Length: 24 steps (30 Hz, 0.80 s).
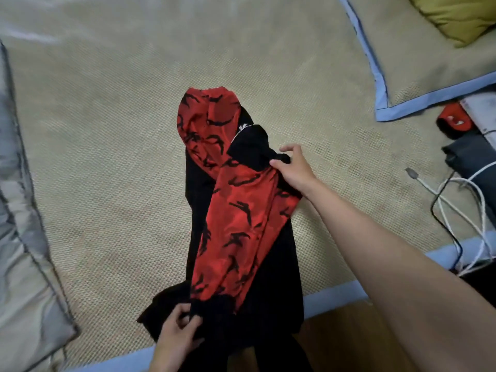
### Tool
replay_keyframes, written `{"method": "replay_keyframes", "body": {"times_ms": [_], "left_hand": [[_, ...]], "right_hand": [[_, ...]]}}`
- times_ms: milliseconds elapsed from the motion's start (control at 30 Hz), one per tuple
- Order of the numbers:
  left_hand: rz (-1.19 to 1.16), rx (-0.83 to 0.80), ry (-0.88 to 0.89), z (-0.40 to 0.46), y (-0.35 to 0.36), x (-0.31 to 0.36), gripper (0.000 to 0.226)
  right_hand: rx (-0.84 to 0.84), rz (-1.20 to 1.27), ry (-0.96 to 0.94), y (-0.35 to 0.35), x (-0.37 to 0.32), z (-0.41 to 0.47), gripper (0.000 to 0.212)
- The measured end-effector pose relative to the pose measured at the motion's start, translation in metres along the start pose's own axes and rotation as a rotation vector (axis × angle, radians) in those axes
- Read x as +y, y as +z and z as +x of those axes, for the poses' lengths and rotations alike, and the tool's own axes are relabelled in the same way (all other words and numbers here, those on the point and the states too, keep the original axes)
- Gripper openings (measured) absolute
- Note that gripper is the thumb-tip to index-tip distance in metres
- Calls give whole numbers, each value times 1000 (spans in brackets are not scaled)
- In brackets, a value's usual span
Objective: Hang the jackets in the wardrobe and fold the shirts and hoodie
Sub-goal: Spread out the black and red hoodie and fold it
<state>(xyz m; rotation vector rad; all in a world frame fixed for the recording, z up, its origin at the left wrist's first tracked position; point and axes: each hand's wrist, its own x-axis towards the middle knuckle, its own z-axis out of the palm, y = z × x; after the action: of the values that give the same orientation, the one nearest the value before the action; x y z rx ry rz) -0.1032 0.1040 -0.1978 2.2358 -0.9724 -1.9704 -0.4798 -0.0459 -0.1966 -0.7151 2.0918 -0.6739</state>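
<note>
While both hands (pixel 294 167) (pixel 178 331) pinch hoodie (pixel 241 210) edges, woven mat (pixel 107 157) around.

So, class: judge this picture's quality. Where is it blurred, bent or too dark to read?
Head view: soft, even light; the grey quilt at the left edge is smeared and bowed by the wide lens; the hoodie has black parts showing no folds; the cables look sharper.

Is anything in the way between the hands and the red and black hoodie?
No, nothing is in the way. Both hands are already on the hoodie: the left hand pinches its black bottom edge, and the right hand holds a fold near the top. It lies on the woven mat.
</note>
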Motion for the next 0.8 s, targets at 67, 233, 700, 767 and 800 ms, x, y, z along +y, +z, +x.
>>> {"method": "replay_keyframes", "body": {"times_ms": [67, 233, 700, 767, 800], "left_hand": [[141, 38, 45, 14, 4, -20, 25], [641, -65, 139, 26, -8, 9, 11], [-212, -182, 458, 170, -5, 286, 68], [-214, -292, 468, 180, 15, 314, 52], [-170, -305, 459, 182, 22, 322, 51]], "right_hand": [[-59, -68, -18, 6, 0, 0, 64], [-100, 101, 163, 3, 12, 2, 86], [-570, 74, 240, -12, 0, 55, 50], [-667, 50, 266, -6, -3, 61, 51], [-681, 40, 264, -3, -7, 64, 47]]}}
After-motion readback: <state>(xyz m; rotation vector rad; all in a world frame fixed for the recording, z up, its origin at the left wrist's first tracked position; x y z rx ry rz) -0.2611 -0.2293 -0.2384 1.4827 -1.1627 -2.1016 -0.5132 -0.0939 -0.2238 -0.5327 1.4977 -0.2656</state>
